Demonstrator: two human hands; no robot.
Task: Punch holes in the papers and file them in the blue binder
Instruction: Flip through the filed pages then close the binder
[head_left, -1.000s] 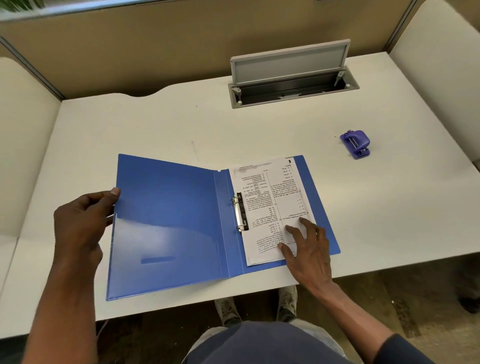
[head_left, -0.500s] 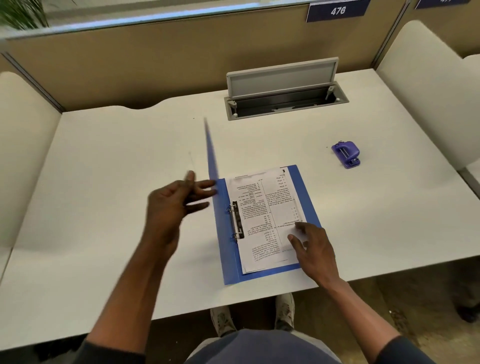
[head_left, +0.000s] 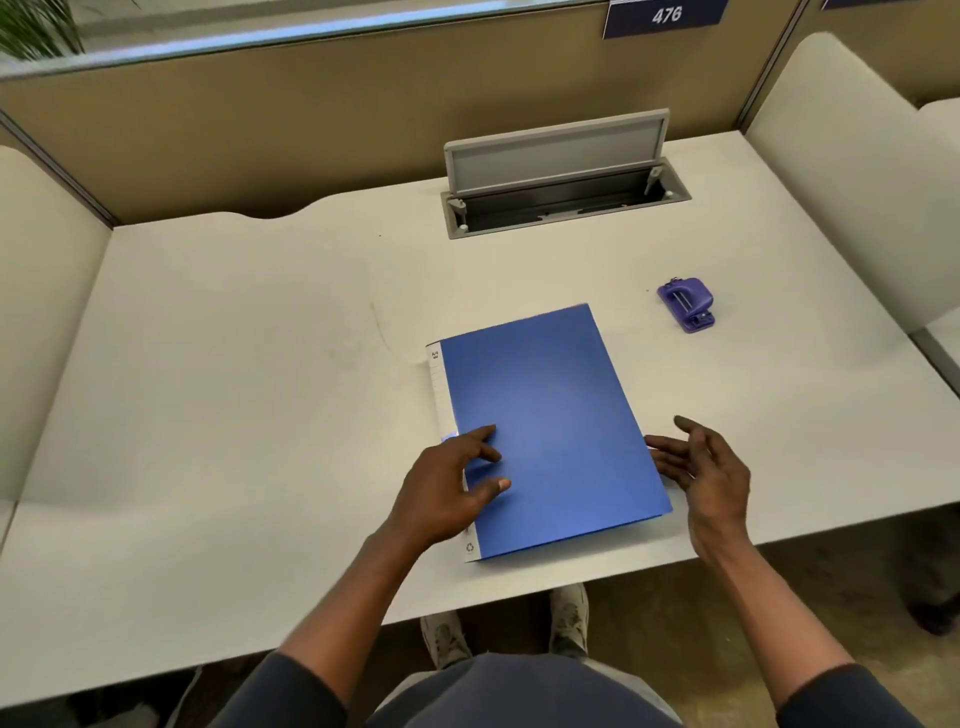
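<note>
Wide bare room across the left half of the white desk (head_left: 218, 364). Mid-desk taken by a closed flat blue plastic binder (head_left: 545, 426), flanked by both hands. Farther right, a small purple hole punch (head_left: 687, 303); behind, a raised grey cable-tray lid (head_left: 556, 150).

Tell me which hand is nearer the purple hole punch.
Right. The right hand hovers off the blue binder edge, directly below the hole punch; the left hand rests on the binder's spine side, farther away.

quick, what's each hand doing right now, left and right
Left hand: open, fingers resting on the cover of the closed blue binder, gripping nothing.
Right hand: open and empty, just beside the binder's right edge.
</note>
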